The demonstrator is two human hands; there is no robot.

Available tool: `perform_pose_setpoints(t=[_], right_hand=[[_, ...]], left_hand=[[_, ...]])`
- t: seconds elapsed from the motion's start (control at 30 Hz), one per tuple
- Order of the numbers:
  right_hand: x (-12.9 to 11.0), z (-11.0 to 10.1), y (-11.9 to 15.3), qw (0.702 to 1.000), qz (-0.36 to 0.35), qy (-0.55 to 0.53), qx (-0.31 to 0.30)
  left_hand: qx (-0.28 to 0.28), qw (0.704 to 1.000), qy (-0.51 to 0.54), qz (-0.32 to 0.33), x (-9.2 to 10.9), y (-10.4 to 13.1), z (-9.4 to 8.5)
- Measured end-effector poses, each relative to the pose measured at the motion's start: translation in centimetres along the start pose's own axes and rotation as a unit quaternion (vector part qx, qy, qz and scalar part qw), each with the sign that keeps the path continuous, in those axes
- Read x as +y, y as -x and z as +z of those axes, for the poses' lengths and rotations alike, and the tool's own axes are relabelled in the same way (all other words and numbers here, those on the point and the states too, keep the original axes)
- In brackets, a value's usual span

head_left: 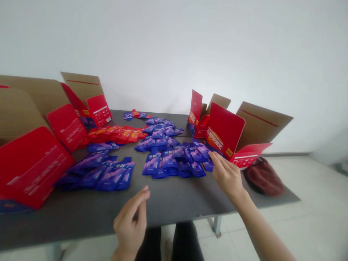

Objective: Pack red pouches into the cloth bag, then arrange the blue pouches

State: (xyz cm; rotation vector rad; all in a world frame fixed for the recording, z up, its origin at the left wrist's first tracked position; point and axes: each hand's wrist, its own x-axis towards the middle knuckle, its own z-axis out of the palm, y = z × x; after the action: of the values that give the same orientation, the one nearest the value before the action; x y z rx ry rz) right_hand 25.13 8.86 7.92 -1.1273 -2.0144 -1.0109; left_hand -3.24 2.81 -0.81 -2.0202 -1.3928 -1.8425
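My right hand (pixel 227 174) reaches to the right end of a pile of blue-purple pouches (pixel 170 161). Its fingertips are pinched together at the edge of one pouch (pixel 202 149), close by an open red carton (pixel 224 132). Nearer the table's front edge hovers my left hand (pixel 133 219), half curled, with a gap between thumb and fingers and nothing visible in it. To the left of that hand a second group of blue-purple pouches (pixel 114 175) lies overlapped beside a large open red carton (pixel 29 170). The insides of these cartons are hidden from me.
Red-orange pouches (pixel 119 134) lie in a row at the back left, by another open carton (pixel 99 110). A further carton (pixel 194 116) stands at the back right. Dark red cloth (pixel 265 177) rests near the right end of the grey table (pixel 174 204). Behind is a white wall.
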Motion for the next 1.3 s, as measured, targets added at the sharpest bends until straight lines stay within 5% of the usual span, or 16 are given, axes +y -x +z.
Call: perform_pose_setpoints(t=[0.37,0.5,0.6,0.8,1.03,1.3], right_hand=[[-0.1,2.3,3.2,0.997,0.030,0.015,-0.069],[0.2,4.1,1.3,0.995,0.071,0.021,-0.074],[-0.1,5.8,-1.4,0.988,0.071,0.015,-0.135],[-3.6,7.5,-4.9,0.979,0.000,-0.008,-0.203],[-9.0,8.8,-5.9,0.968,-0.055,-0.014,-0.246],[-11.6,5.8,-4.1,0.949,-0.098,-0.022,-0.298]], left_hand=[[-0.033,0.999,0.019,0.014,1.2,0.5,1.8],[-0.048,0.999,0.016,0.019,1.1,0.6,2.1],[-0.050,0.998,0.012,0.021,1.0,0.6,2.2],[-0.047,0.999,0.006,0.012,0.8,0.7,2.1],[-0.052,0.998,-0.003,0.018,0.7,0.8,2.0],[-0.059,0.998,0.000,-0.005,0.6,0.6,2.2]])
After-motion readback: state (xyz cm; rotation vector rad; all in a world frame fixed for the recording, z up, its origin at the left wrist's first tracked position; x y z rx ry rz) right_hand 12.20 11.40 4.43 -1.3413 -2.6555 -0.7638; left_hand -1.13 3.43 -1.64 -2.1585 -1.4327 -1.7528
